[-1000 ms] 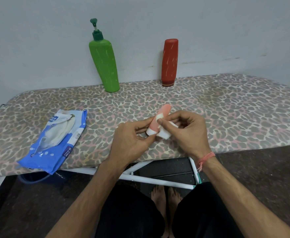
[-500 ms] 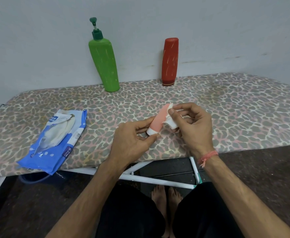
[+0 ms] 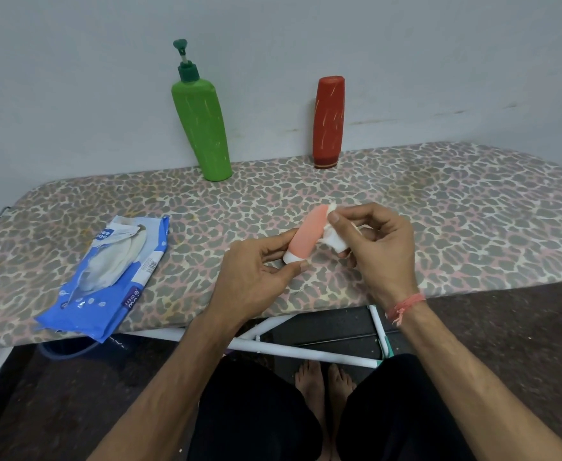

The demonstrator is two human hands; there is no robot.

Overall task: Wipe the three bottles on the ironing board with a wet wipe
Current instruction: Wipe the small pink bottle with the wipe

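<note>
A small pink bottle with a white cap is held above the ironing board. My left hand pinches its capped lower end. My right hand grips a crumpled white wet wipe and presses it against the bottle's upper right side. A tall green pump bottle stands at the back left of the board against the wall. To its right stands a red bottle, cap down.
A blue wet-wipe pack lies open at the board's front left, overhanging the edge. The board's white metal legs and my bare feet show below. A grey wall runs right behind the board.
My right hand has slid the wipe from the bottle's lower end up along its side towards the top. The left hand keeps its hold on the cap end.
</note>
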